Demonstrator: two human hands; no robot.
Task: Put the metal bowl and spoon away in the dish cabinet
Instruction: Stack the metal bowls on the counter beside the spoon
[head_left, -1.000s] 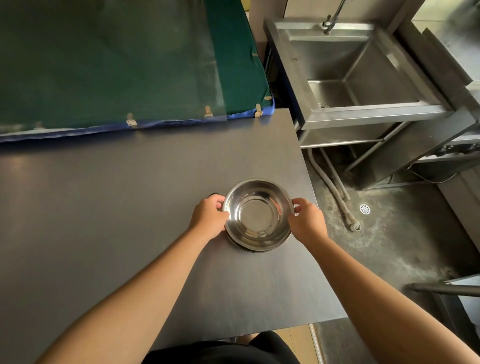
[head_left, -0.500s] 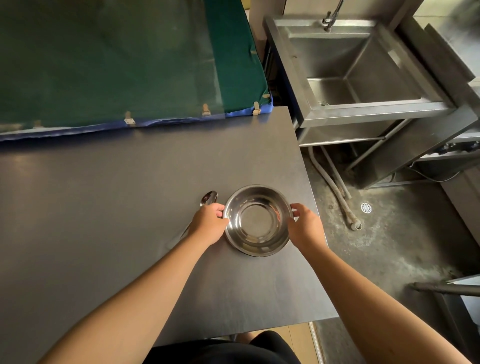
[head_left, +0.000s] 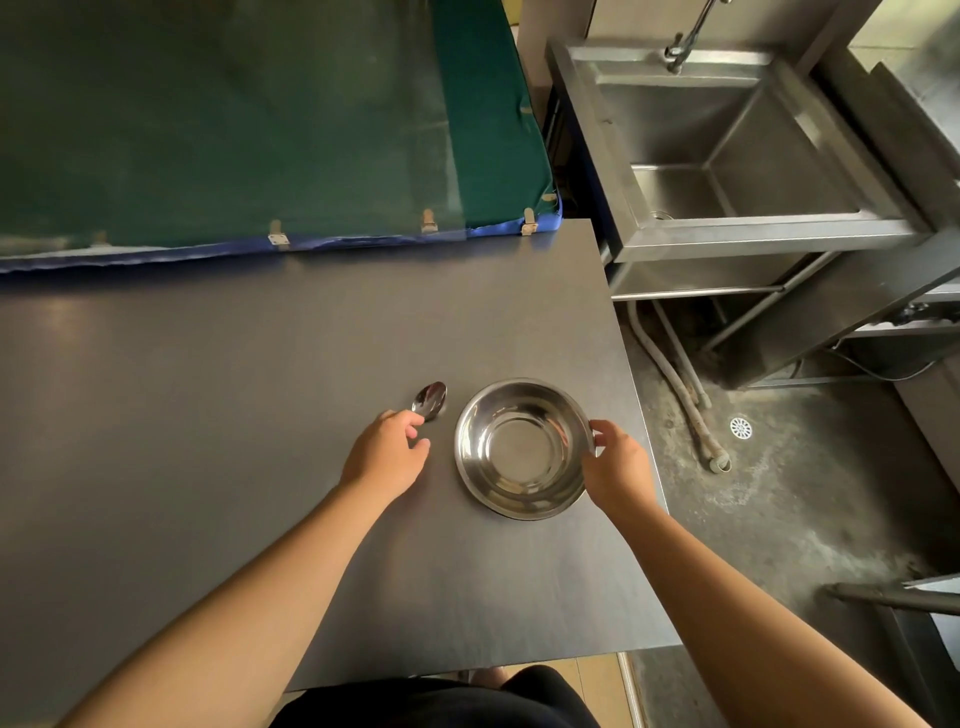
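A shiny metal bowl (head_left: 521, 448) sits upright on the dark grey table (head_left: 208, 395), near its right edge. My right hand (head_left: 615, 467) grips the bowl's right rim, thumb over the edge. A metal spoon (head_left: 430, 400) lies just left of the bowl; only its head shows, the handle hidden under my left hand (head_left: 387, 454). That hand is off the bowl, fingers curled over the spoon's neck; whether it grips the spoon I cannot tell.
A green cover with a blue hem (head_left: 260, 130) lies along the table's far side. A steel sink (head_left: 727, 150) stands to the right, with hoses (head_left: 675, 384) and a floor drain (head_left: 740, 427) on the concrete floor. No dish cabinet shows.
My left hand let go of the bowl's left rim and moved left onto the spoon. The bowl shifted slightly right. My right hand stays on the rim.
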